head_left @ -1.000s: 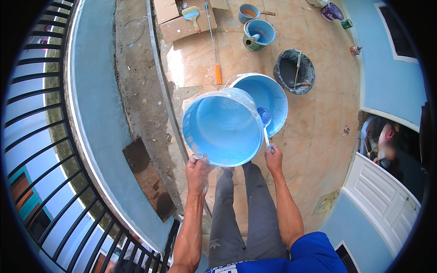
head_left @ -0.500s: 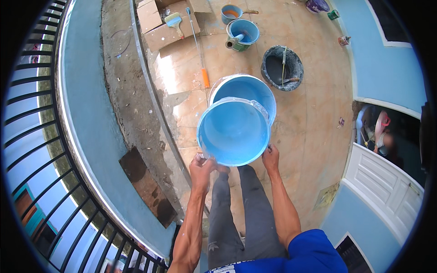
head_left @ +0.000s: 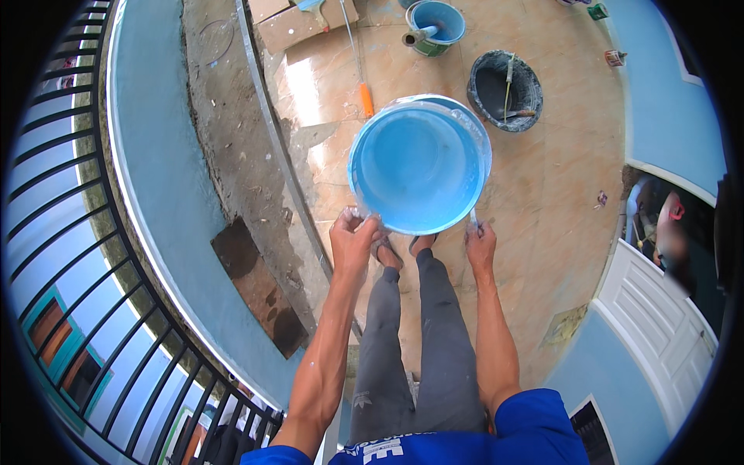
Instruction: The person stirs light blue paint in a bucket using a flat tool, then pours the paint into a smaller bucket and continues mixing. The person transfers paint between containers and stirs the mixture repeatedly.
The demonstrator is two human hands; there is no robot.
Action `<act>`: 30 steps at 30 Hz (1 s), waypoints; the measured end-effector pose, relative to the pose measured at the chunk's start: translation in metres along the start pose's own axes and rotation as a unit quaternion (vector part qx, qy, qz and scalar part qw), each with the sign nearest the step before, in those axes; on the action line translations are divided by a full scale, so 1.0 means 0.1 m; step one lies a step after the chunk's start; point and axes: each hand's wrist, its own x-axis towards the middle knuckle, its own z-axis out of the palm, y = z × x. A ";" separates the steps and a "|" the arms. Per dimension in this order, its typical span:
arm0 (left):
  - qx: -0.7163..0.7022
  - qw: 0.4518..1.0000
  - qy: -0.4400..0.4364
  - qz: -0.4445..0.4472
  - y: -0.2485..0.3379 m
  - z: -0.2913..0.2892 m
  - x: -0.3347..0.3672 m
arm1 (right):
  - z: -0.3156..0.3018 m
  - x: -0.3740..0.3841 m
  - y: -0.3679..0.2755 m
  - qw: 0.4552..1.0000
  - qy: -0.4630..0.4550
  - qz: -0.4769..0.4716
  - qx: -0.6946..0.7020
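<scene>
A round blue-coated bucket is in front of me, its open mouth facing up toward me. Behind it, a second bucket shows only as a rim and is mostly hidden. My left hand is closed at the near left edge of the front bucket, thumb and fingers pinching its rim. On the near right, my right hand is closed round a thin pale strip that reaches up to the bucket rim; whether it is the handle I cannot tell.
Beyond stand a dark mixing tub with a brush across it and a smaller blue-lined pail. An orange-handled roller rod lies near a cardboard box. Black railing runs along the left; a white door panel stands right.
The front bucket has moved away from me and now covers most of the one behind. Both hands have moved forward with it. The view has shifted, bringing my feet into sight.
</scene>
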 end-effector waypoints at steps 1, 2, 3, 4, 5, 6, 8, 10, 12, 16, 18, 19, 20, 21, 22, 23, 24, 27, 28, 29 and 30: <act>0.000 1.000 0.006 0.005 0.03 0.00 -0.01 | 0.06 0.00 -0.05 1.000 -0.004 -0.009 -0.017; -0.002 1.000 0.012 0.011 0.03 -0.02 -0.01 | 0.11 -0.01 -0.14 0.999 -0.008 -0.019 -0.035; -0.010 1.000 0.010 0.011 0.02 -0.06 0.00 | 0.19 -0.03 -0.24 0.998 -0.012 -0.030 -0.053; -0.019 1.000 0.002 0.010 -0.01 -0.07 0.03 | 0.22 -0.04 -0.25 0.986 -0.043 -0.052 -0.150; -0.028 1.000 -0.007 0.009 -0.03 -0.09 0.04 | 0.25 -0.06 -0.27 0.964 -0.074 -0.074 -0.246; -0.035 0.999 -0.008 0.002 -0.06 -0.11 0.05 | 0.28 -0.09 -0.28 0.930 -0.104 -0.095 -0.339; -0.049 0.999 -0.008 -0.007 -0.09 -0.20 0.07 | 0.33 -0.13 -0.41 0.944 -0.125 -0.043 -0.301; -0.097 0.995 -0.029 0.001 -0.14 -0.30 0.11 | 0.40 -0.14 -0.40 0.957 -0.085 -0.034 -0.275; -0.131 0.991 -0.038 0.007 -0.22 -0.40 0.13 | 0.37 -0.17 -0.43 0.974 -0.036 -0.064 -0.213; -0.174 0.984 -0.044 0.012 -0.26 -0.55 0.14 | 0.19 -0.23 -0.40 0.987 -0.005 -0.096 -0.126; -0.200 0.979 -0.048 0.006 -0.27 -0.59 0.13 | 0.06 -0.26 -0.30 0.994 -0.003 -0.055 -0.095; -0.216 0.975 -0.046 -0.002 -0.28 -0.61 0.12 | 0.02 -0.27 -0.30 0.996 -0.002 -0.034 -0.080; -0.232 0.972 -0.043 -0.008 -0.29 -0.64 0.11 | 0.00 -0.29 -0.29 0.996 -0.005 -0.027 -0.083; -0.231 0.972 -0.049 -0.007 -0.29 -0.68 0.11 | -0.03 -0.30 -0.29 0.996 -0.009 -0.020 -0.085; -0.231 0.971 -0.056 -0.007 -0.29 -0.69 0.10 | -0.08 -0.31 -0.29 0.996 -0.009 -0.013 -0.089; -0.231 0.971 -0.064 -0.007 -0.29 -0.70 0.09 | -0.10 -0.31 -0.28 0.995 -0.015 -0.016 -0.092; -0.233 0.970 -0.062 -0.009 -0.28 -0.70 0.08 | -0.11 -0.32 -0.27 0.995 -0.021 -0.019 -0.095; -0.237 0.970 -0.053 -0.017 -0.30 -0.71 0.10 | -0.08 -0.34 -0.25 0.995 -0.029 -0.013 -0.097; -0.237 0.970 -0.047 -0.022 -0.30 -0.71 0.10 | -0.07 -0.34 -0.23 0.995 -0.030 -0.009 -0.098; -0.236 0.970 -0.042 -0.026 -0.30 -0.72 0.10 | -0.04 -0.34 -0.20 0.995 -0.025 -0.015 -0.091; -0.245 0.968 -0.040 -0.033 -0.30 -0.73 0.09 | 0.00 -0.35 -0.18 0.996 -0.021 -0.021 -0.084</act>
